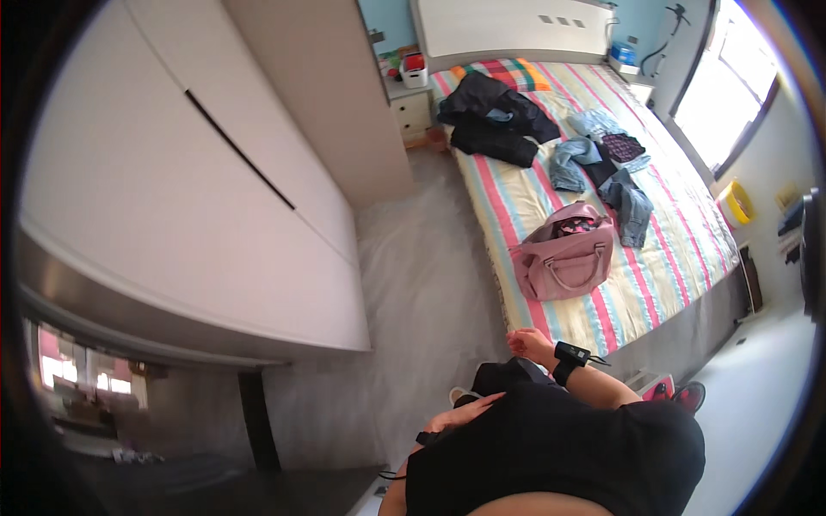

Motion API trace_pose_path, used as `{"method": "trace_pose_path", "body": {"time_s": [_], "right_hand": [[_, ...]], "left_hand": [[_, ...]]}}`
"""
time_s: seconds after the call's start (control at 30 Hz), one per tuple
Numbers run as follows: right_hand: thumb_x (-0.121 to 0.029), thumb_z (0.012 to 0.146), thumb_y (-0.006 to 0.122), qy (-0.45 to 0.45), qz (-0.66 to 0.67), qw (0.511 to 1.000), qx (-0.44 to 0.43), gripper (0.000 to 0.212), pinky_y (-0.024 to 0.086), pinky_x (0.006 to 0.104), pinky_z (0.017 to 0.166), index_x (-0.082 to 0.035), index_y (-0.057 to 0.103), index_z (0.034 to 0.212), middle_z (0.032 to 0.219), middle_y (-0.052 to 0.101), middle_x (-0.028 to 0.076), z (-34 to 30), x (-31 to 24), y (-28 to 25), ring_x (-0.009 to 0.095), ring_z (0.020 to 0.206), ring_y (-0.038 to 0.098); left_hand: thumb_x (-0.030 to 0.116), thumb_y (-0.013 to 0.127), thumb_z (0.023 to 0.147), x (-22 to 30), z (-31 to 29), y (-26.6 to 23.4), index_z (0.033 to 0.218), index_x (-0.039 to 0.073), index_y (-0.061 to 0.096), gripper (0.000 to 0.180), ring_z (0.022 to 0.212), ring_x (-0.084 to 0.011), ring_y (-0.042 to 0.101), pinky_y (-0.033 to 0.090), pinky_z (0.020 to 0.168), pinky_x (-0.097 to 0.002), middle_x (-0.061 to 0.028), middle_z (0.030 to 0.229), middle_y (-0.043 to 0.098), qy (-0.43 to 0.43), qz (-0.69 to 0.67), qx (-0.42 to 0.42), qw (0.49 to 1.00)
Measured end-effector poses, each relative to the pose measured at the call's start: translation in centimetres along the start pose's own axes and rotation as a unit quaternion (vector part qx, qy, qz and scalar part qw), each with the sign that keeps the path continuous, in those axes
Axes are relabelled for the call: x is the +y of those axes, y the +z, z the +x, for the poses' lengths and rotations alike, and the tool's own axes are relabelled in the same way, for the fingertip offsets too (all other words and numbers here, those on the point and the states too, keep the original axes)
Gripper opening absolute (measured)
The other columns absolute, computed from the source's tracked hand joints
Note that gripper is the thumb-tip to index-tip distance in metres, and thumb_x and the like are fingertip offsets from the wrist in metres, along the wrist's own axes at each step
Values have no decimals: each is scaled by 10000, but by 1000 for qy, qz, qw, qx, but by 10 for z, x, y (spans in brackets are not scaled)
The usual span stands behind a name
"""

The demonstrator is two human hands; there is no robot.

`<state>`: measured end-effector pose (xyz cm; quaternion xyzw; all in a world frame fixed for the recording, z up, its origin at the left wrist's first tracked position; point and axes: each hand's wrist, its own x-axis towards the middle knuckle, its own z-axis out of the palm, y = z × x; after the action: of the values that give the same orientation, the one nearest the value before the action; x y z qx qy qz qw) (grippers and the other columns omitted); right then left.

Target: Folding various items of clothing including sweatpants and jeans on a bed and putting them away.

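Note:
My left hand (469,414) lies close against the front of my black top, its fingers stretched out and holding nothing. Beyond the near corner of the bed, my right hand (532,345) hangs with loosely bent fingers and nothing visible in them. A black band with a small device (570,354) circles my right wrist. Nearest to that hand on the bed is a pink handbag (561,265), its top gaping and a dark patterned cloth (575,225) showing inside. Farther back lie jeans (632,206), a light blue garment (594,123) and black clothes (495,116).
The bed's striped cover (508,202) fills the right middle. A tall white wardrobe (198,189) stands on the left, with grey floor (413,249) between. A white nightstand (413,112) stands by the headboard (508,30). A yellow bucket (737,204) sits below the window.

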<state>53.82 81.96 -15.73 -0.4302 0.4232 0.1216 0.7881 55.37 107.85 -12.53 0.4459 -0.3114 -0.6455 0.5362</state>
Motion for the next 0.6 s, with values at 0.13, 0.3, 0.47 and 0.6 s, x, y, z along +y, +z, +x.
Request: {"method": "trace_pose_path", "body": {"time_s": [0.13,0.3,0.47,0.6], "right_hand": [[-124,796,565,-24,57,995,73,83,440,264,510,-60,576,848,659,539,29,24,-12,-28,133,558,520],[-73,776,541,8,149,980,130,41,436,254,488,-59,560,809,613,524,31,83,-39,-40,125,523,502],[-64,762,547,-33,154,987,15,52,408,252,473,-22,557,792,616,505,40,166,-107,-23,124,513,485],[-63,776,534,-96,134,986,9,86,414,245,482,-5,560,833,648,518,35,172,-225,30,123,535,502]], "left_hand": [[285,389,921,14,20,-50,1314,44,319,467,1205,-174,340,240,1007,-283,-83,1321,359,-14,-2,-43,999],[298,375,924,57,37,-112,1335,84,282,473,1222,-185,316,242,1009,-286,-82,1330,342,-60,67,3,996],[312,408,910,116,63,-174,1303,114,351,445,1185,-184,361,286,973,-319,-80,1250,440,-104,-35,112,988],[352,478,871,167,84,-229,1212,113,447,417,1063,-161,466,344,888,-349,-52,1148,519,-130,-133,322,928]]}}
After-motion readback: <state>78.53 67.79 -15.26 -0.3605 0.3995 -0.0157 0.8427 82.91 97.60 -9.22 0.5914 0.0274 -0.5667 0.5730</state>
